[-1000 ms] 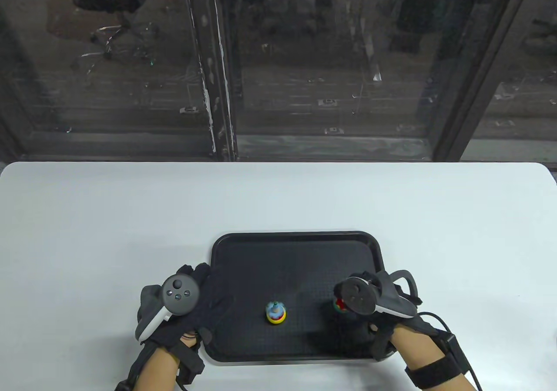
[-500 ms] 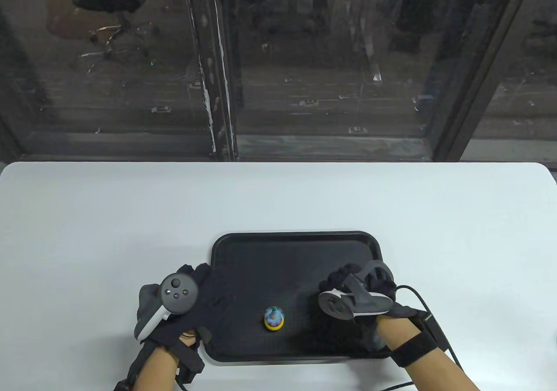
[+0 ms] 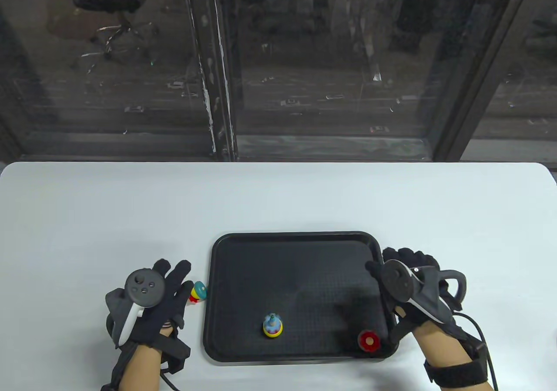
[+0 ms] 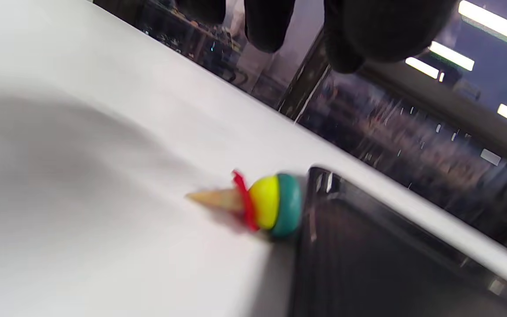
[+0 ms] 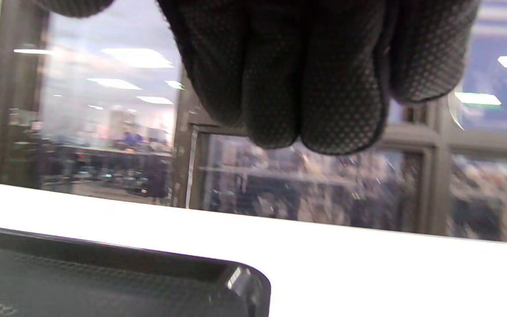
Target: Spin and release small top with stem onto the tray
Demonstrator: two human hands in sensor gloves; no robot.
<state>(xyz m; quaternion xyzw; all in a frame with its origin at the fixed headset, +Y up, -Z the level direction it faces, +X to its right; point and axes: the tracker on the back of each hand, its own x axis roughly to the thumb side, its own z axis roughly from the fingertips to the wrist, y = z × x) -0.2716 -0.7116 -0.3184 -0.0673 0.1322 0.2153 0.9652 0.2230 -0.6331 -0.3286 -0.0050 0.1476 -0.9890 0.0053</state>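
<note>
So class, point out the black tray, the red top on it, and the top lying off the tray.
black tray [image 3: 300, 238], table view, far rim.
red top [image 3: 369, 341], table view, its centre.
fallen top [image 4: 275, 206], left wrist view, yellow-teal body.

Three tops: one [image 3: 273, 325] upright mid-tray, one red [image 3: 369, 341] in the tray's near right corner, one [image 3: 198, 292] lying on the tabletop [image 3: 278, 199]. One tray [image 3: 296, 237]. Two gloved hands, left [image 3: 148, 304] and right [image 3: 413, 286].
</note>
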